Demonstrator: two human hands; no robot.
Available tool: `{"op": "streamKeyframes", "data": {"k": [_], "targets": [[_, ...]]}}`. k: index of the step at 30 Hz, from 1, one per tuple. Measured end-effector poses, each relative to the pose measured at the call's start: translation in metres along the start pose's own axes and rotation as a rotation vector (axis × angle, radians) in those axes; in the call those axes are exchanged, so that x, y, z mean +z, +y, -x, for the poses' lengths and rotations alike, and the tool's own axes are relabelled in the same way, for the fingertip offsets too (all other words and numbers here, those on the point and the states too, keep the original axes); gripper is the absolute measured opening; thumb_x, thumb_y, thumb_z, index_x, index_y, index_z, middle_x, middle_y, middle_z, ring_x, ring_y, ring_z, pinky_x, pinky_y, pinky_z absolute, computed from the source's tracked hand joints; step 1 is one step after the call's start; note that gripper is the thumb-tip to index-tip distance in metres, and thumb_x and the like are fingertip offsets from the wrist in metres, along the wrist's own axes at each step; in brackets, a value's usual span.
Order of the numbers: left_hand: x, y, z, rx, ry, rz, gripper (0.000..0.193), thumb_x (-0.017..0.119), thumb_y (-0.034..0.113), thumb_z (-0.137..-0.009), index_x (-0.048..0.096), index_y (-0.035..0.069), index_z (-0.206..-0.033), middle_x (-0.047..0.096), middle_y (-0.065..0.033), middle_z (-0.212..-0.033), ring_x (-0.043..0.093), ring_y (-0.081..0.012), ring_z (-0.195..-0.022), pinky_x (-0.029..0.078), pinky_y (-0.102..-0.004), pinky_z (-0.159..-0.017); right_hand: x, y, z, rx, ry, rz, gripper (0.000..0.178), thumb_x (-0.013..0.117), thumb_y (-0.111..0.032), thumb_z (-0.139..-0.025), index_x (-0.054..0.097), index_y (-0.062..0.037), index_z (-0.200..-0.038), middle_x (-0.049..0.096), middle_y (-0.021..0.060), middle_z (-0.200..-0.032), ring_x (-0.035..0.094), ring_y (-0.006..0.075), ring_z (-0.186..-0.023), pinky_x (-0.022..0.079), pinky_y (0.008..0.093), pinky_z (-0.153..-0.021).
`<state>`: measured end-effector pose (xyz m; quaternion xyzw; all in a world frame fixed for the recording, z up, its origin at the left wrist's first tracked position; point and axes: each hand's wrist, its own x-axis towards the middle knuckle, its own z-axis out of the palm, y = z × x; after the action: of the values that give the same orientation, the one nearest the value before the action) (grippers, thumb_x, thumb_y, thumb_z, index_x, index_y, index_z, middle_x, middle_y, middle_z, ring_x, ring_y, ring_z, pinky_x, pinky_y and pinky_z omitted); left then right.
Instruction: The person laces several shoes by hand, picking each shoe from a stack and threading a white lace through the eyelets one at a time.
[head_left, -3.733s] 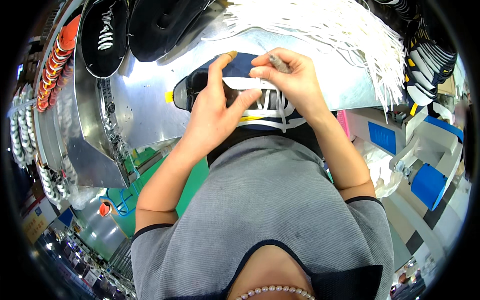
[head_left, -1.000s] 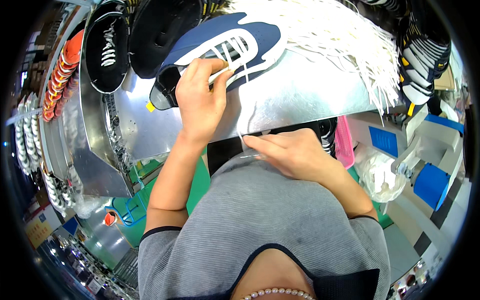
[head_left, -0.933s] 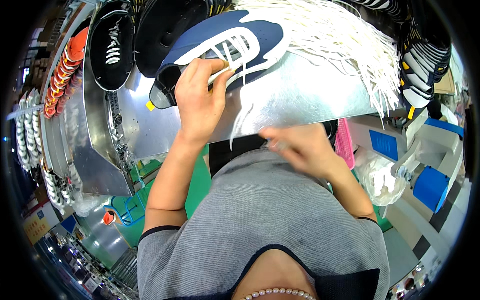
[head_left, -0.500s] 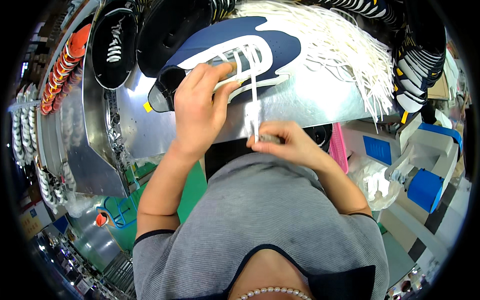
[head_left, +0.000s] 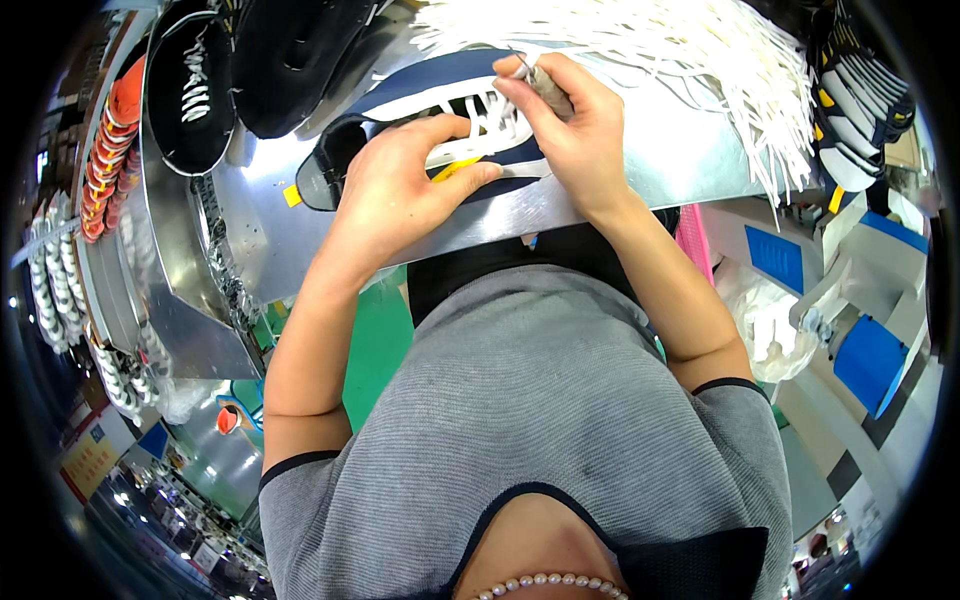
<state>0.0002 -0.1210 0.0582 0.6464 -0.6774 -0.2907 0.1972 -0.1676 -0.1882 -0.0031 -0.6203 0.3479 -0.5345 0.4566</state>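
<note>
At eleven o'clock my left hand (head_left: 395,190) pinches the edge of the navy shoe upper (head_left: 435,77), lying between eleven and twelve on the metal table (head_left: 265,235); my right hand (head_left: 592,130), toward one, grips a grey-handled tool (head_left: 551,92); beyond, white laces (head_left: 690,70) heap at one, black shoes (head_left: 290,75) at eleven

The metal table (head_left: 275,215) bears a navy upper (head_left: 440,72) and white laces (head_left: 735,75).

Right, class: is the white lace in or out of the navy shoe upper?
In, at least partly: strands of white lace cross the opening of the navy shoe upper, beside the left hand.
</note>
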Motion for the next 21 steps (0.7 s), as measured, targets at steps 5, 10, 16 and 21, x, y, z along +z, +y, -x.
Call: {"op": "streamKeyframes", "data": {"k": [5,10,16,21], "targets": [[0.012,0.001,-0.005,-0.076,0.085,-0.08,0.034,0.078,0.035,-0.078,0.069,0.006,-0.093,0.072,-0.0102,-0.086,0.068,-0.0312,-0.077,0.051,-0.0388,-0.068,0.0,0.005,0.0,-0.005,0.005,0.034,0.015,0.074,-0.006,-0.086,0.066,0.0011,-0.096,0.07,0.0113,-0.088,0.067,0.0158,-0.075,0.052,0.0279,-0.066],[0.011,0.001,-0.009,-0.122,0.052,-0.036,0.03,0.078,0.036,-0.077,0.068,0.01,-0.086,0.072,-0.0073,-0.079,0.067,-0.0288,-0.071,0.051,-0.0376,-0.065,-0.016,-0.011,0.013,0.144,-0.046,0.082,0.028,0.076,-0.014,-0.086,0.064,-0.0031,-0.109,0.07,0.0107,-0.083,0.067,0.0158,-0.071,0.053,0.0278,-0.066],[0.014,0.001,-0.01,-0.137,0.057,-0.029,0.029,0.077,0.037,-0.076,0.069,0.01,-0.085,0.072,-0.0077,-0.078,0.067,-0.0288,-0.071,0.05,-0.0372,-0.065,-0.022,-0.03,0.018,0.137,-0.126,0.221,0.026,0.073,-0.014,-0.089,0.06,-0.0027,-0.108,0.068,0.0094,-0.077,0.064,0.014,-0.062,0.049,0.027,-0.056],[0.017,-0.003,-0.01,-0.111,0.071,-0.013,0.029,0.077,0.036,-0.076,0.069,0.009,-0.084,0.073,-0.0074,-0.081,0.068,-0.0295,-0.073,0.05,-0.0384,-0.067,-0.04,-0.059,0.044,0.413,-0.269,0.269,0.022,0.066,-0.016,-0.094,0.054,-0.0022,-0.106,0.066,0.0119,-0.076,0.064,0.0198,-0.06,0.048,0.0321,-0.055]]}}
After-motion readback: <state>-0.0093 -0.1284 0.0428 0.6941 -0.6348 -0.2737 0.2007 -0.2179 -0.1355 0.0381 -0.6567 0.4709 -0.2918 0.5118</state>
